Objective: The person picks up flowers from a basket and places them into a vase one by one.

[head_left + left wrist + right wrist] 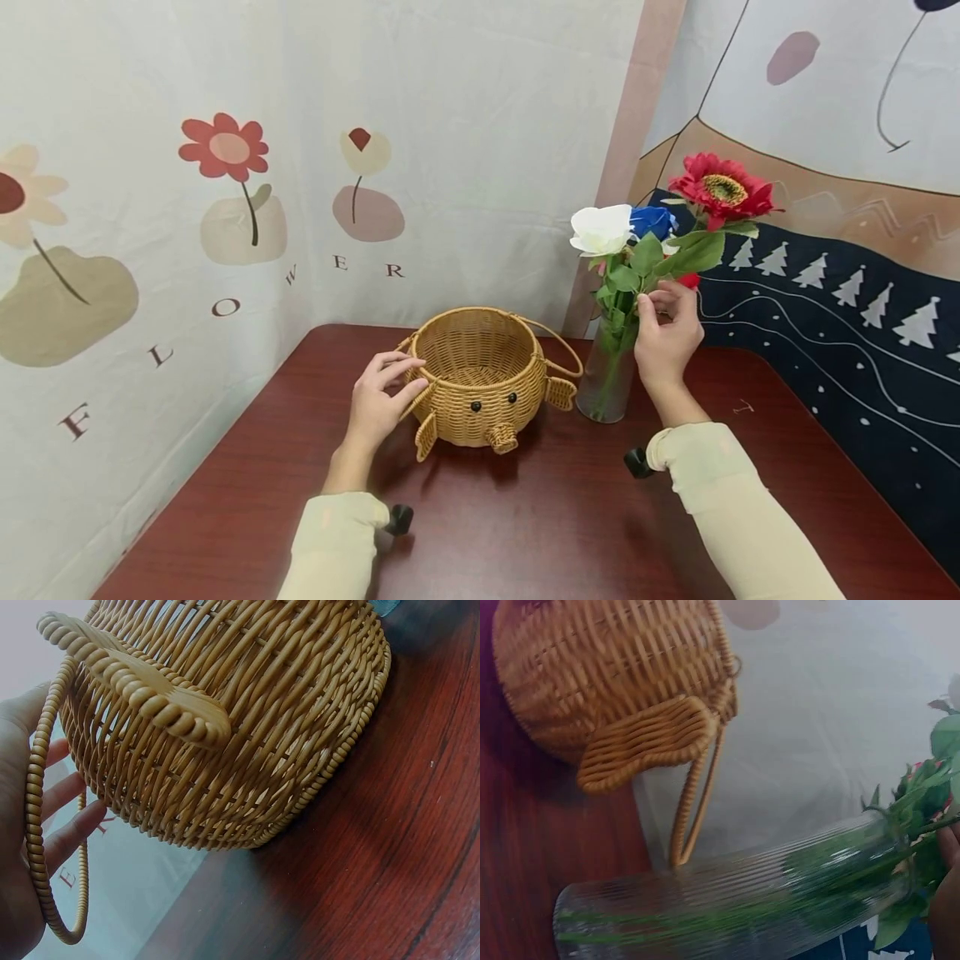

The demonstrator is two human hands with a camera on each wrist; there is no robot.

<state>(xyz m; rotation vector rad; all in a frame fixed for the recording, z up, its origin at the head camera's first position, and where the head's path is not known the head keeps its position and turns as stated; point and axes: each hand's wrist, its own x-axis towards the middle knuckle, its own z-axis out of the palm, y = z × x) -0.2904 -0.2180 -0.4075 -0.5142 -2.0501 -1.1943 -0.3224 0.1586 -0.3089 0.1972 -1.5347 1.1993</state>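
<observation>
A wicker basket (480,408) with black eyes, a snout and side ears stands on the table. My left hand (384,400) rests at its left side with fairly straight fingers; in the left wrist view the fingers (75,832) reach past the loop handle (36,802) to the woven wall. To the right, a clear ribbed vase (604,375) holds several artificial flowers, among them a white one (602,230) and a blue one (652,222). Over the vase mouth my right hand (670,333) pinches a leafy stem under the large red flower (723,190); leaves partly hide the fingertips.
The dark red wooden table (525,533) runs out to a light printed cloth (465,150) behind and a dark cloth with white trees (847,333) at right. The basket's right handle (562,340) reaches close to the vase.
</observation>
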